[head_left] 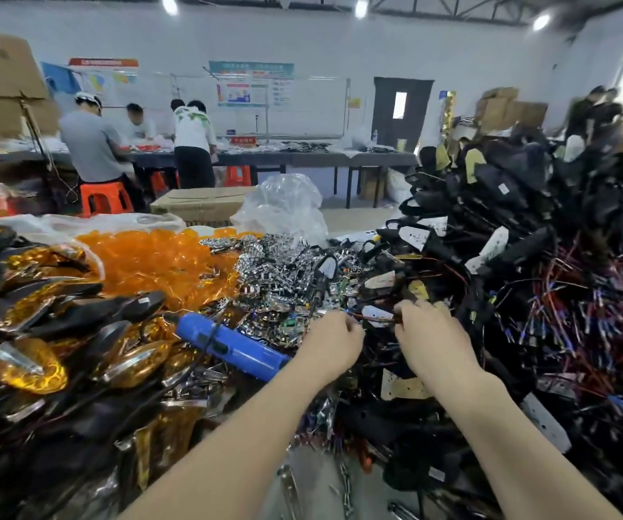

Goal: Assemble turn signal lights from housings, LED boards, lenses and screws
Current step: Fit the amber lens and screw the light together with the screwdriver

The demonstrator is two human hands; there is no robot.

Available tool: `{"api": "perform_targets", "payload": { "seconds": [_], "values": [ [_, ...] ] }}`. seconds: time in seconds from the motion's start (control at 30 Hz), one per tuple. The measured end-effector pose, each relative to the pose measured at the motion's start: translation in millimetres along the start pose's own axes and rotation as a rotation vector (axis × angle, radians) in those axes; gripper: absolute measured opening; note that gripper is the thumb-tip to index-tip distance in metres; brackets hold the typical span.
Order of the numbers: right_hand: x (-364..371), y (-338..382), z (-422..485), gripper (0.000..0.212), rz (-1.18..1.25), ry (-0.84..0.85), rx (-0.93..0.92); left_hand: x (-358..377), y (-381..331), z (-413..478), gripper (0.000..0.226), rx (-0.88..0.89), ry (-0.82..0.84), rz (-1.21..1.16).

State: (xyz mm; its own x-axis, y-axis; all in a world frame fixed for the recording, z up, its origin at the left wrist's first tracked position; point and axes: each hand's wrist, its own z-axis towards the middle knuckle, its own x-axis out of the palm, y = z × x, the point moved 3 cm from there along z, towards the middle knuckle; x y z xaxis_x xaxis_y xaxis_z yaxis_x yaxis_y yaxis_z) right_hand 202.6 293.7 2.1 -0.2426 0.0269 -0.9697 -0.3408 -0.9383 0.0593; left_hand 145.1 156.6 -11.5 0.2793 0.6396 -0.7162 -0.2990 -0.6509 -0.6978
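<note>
Orange translucent plastic lenses [160, 257] are heaped at centre left, bordered on the right by a mound of shiny silver metal parts [276, 264] and on the left by finished amber-and-black turn signal lights [39, 332]. Black plastic housings with red and blue wire tails [509, 219] are piled high at the right. Both bare forearms are extended from the lower edge to the foot of that pile. A small white wedge-shaped LED board [375, 315] is held between the two hands, just above the clutter. Its right end is pinched by the curled thumb and fingers of the right hand [430, 332]. The left hand [330, 343] is curled into a loose fist at the thin wires on the board's left end (whether these are gripped cannot be told, the fingertips being hidden behind the knuckles). A blue plastic electric screwdriver [227, 343] is laid on the parts just left of the left wrist, its tip directed to the upper left. Behind are seen a crumpled clear plastic bag [283, 204], a cardboard box [197, 204], orange plastic stools [105, 198] and several people at a long dark table [302, 157].
</note>
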Motion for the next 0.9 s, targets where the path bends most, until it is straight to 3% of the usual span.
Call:
{"api": "perform_targets", "payload": {
  "seconds": [0.2,0.5,0.6,0.67,0.73,0.8,0.9],
  "values": [
    [2,-1,7,0.028,-0.014,0.017,-0.013,7,-5,25,0.032,-0.082,-0.125,-0.131],
    [3,6,26,0.041,-0.093,0.139,-0.019,19,-4,48,0.034,-0.054,-0.004,0.155],
    [-3,8,24,0.046,-0.111,0.025,-0.051,12,-8,46,0.014,-0.016,-0.076,-0.017],
    [-13,10,17,0.052,-0.091,-0.088,-0.079,-3,-16,41,0.016,0.051,-0.197,-0.147],
    [-29,13,14,0.053,0.101,-0.157,-0.081,-20,-29,35,0.025,0.161,-0.274,-0.217],
    [-49,16,16,0.044,0.397,-0.204,-0.049,-42,-49,25,0.037,0.278,-0.287,-0.282],
    [-86,28,19,0.029,0.628,-0.342,-0.099,-73,-77,8,0.051,0.372,-0.308,-0.316]
  ]
}}
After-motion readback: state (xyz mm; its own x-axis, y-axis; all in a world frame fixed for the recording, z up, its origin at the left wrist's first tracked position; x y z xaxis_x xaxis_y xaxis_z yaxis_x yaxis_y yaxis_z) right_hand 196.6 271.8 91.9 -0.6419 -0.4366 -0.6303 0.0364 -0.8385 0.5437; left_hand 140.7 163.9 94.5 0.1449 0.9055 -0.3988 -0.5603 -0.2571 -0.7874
